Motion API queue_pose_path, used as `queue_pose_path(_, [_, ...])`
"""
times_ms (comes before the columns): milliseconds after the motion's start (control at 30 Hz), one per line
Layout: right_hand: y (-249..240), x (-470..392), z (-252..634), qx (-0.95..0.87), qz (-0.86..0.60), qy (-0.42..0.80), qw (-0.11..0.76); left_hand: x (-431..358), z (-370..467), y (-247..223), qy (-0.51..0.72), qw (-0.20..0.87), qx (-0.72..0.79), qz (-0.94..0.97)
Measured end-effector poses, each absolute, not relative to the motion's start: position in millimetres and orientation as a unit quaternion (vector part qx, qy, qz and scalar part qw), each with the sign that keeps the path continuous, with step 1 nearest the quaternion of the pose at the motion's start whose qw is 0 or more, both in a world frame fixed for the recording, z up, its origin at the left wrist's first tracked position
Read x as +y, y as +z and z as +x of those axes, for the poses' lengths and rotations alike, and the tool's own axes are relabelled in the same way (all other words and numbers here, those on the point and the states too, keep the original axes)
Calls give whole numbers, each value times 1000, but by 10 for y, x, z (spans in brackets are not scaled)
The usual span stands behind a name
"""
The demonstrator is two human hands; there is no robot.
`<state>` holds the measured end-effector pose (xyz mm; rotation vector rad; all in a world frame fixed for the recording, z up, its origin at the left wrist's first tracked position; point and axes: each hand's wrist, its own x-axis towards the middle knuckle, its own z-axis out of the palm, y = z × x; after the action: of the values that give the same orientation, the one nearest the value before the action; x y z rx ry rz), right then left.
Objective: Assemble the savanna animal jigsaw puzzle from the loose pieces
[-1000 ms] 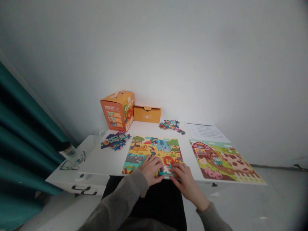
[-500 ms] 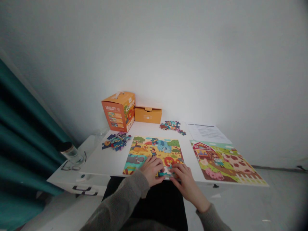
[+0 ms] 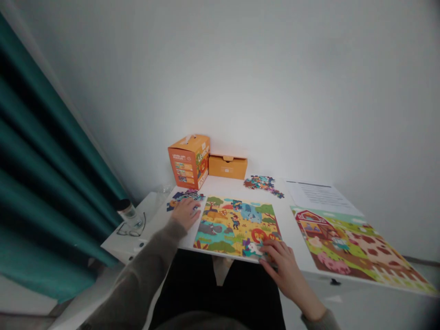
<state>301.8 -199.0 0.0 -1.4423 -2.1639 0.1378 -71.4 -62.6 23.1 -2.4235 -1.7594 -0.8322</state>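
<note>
My left hand (image 3: 186, 213) lies over a pile of loose jigsaw pieces (image 3: 178, 198) on the left of the table. Its fingers are slightly curled and apart, with bits of blue and purple showing around them. My right hand (image 3: 279, 260) rests at the lower right corner of a jigsaw puzzle (image 3: 220, 215) with a safari scene. Its fingertips touch the board beside a cluster of white, purple and teal jigsaw pieces (image 3: 252, 248), and the thumb sits apart at the near edge. A dark blue piece (image 3: 237, 204) lies near the puzzle's top.
Behind stand an orange puzzle box (image 3: 189, 160) and a smaller orange carton (image 3: 228, 166). More loose pieces (image 3: 263, 183) lie at the back. To the right are a farm puzzle (image 3: 347, 245) and a printed sheet (image 3: 318, 195). A bottle (image 3: 132, 215) and glasses (image 3: 129, 232) occupy the left side unit.
My left hand has moved from the puzzle's near edge up and left to the loose pile. My right hand stays at the lower right corner. The view has shifted left.
</note>
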Motion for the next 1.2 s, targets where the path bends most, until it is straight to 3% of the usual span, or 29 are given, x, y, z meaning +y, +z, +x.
queue_pose_path(200, [-74, -1970, 3036, -801, -531, 47, 274, -363, -1272, 190, -212, 53, -646, -732])
queue_pose_path(533, [-64, -1970, 3038, -803, -527, 41, 275, -263, -1386, 107, -206, 3, -624, -754])
queue_pose_path(933, [-51, -1975, 3022, -800, -531, 44, 276, -429, -1167, 176, -142, 41, -594, -791])
queue_pose_path(1067, [-35, -1978, 3024, -802, -526, 43, 280, -406, -1162, 162, -166, 28, -585, -793])
queue_pose_path(1200, [-30, -1979, 3026, -802, -527, 38, 277, -385, -1164, 158, -264, -75, -543, -793])
